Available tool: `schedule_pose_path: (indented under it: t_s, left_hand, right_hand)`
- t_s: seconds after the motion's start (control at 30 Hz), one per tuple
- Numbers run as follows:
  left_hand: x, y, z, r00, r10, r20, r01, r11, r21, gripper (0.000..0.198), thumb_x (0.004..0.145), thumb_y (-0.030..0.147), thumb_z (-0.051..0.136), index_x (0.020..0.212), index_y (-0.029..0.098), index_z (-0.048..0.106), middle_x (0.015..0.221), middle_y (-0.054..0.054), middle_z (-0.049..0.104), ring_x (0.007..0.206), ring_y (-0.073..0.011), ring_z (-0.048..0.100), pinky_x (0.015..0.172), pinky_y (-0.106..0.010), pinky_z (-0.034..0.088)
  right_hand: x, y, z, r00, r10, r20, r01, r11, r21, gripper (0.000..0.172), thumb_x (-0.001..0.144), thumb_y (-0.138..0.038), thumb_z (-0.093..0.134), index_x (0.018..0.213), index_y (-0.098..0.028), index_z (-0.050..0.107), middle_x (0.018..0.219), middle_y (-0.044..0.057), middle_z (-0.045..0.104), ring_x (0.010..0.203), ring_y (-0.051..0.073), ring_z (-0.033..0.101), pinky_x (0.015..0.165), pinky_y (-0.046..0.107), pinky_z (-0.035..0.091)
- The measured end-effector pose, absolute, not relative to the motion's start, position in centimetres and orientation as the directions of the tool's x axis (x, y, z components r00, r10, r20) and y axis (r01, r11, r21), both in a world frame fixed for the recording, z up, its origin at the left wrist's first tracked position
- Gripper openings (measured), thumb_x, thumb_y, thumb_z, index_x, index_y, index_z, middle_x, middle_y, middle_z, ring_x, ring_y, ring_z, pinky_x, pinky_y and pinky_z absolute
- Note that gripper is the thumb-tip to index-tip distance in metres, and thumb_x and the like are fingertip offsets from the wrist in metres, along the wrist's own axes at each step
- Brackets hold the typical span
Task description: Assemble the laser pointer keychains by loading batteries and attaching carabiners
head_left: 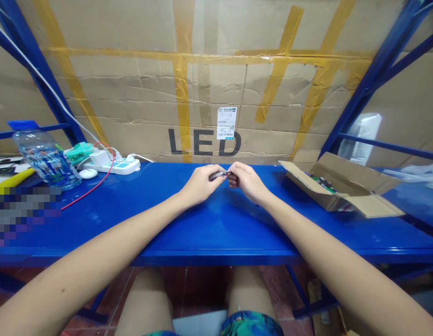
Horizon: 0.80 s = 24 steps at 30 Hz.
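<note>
Both hands meet above the middle of the blue table. My left hand is closed around a small, slim, silvery object that points to the right; its exact kind is too small to tell. Fingers of my right hand are pinched together at the object's right end, where a tiny metallic tip shows between the two hands. Whether that tip is a separate piece, I cannot tell. The right hand's other fingers are curled under.
An open cardboard box with small green and dark items stands right. On the left are a blue-capped water bottle, a white power strip and a red cable. A large cardboard panel marked LED rises behind the blue table.
</note>
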State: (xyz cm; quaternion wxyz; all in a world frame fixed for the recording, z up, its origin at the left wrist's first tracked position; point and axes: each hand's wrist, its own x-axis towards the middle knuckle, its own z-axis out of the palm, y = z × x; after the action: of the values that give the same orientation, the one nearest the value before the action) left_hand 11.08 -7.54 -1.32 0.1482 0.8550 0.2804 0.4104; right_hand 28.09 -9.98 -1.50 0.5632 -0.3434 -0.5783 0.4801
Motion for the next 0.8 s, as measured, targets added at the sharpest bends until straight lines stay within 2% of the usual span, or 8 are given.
schedule_pose_path:
  t_s: [0.2, 0.4, 0.6, 0.8]
  left_hand:
    - [11.4, -7.53, -1.53, 0.44, 0.593, 0.674, 0.341, -0.805, 0.486, 0.014, 0.08, 0.017, 0.057, 0.067, 0.017, 0.054, 0.063, 0.003, 0.051, 0.061, -0.0105, 0.043, 0.06, -0.025, 0.031]
    - [11.42, -7.88, -1.39, 0.44, 0.593, 0.675, 0.328, -0.805, 0.494, 0.014, 0.077, 0.015, 0.055, 0.064, 0.017, 0.05, 0.062, 0.004, 0.049, 0.06, -0.0103, 0.041, 0.059, -0.025, 0.031]
    - [11.37, -7.83, -1.62, 0.437, 0.602, 0.669, 0.322, -0.799, 0.508, 0.014, 0.078, 0.017, 0.056, 0.064, 0.017, 0.052, 0.062, 0.003, 0.049, 0.06, -0.0104, 0.04, 0.059, -0.026, 0.03]
    - [11.46, -7.64, -1.74, 0.457, 0.629, 0.629, 0.327, -0.777, 0.538, 0.014, 0.082, 0.022, 0.056, 0.07, 0.017, 0.056, 0.064, 0.003, 0.052, 0.061, -0.0114, 0.043, 0.06, -0.026, 0.032]
  right_hand:
    - [27.43, -9.99, -1.61, -0.096, 0.958, 0.271, -0.215, 0.246, -0.945, 0.022, 0.081, -0.028, 0.061, 0.068, -0.02, 0.046, 0.055, -0.008, 0.029, 0.049, 0.008, 0.03, 0.05, 0.024, 0.024]
    - [27.54, -10.06, -1.77, -0.08, 0.947, 0.312, -0.116, 0.302, -0.946, 0.02, 0.081, -0.033, 0.063, 0.074, -0.021, 0.048, 0.053, -0.009, 0.032, 0.047, 0.008, 0.03, 0.048, 0.024, 0.024]
    - [27.86, -9.73, -2.06, -0.079, 0.905, 0.418, 0.111, 0.425, -0.898, 0.017, 0.085, -0.036, 0.055, 0.079, -0.022, 0.049, 0.054, -0.007, 0.041, 0.048, 0.011, 0.038, 0.049, 0.027, 0.031]
    - [28.31, -9.83, -1.88, -0.129, 0.82, 0.557, 0.421, 0.554, -0.718, 0.014, 0.089, -0.029, 0.044, 0.079, -0.021, 0.05, 0.068, 0.0, 0.054, 0.064, 0.016, 0.049, 0.061, 0.029, 0.038]
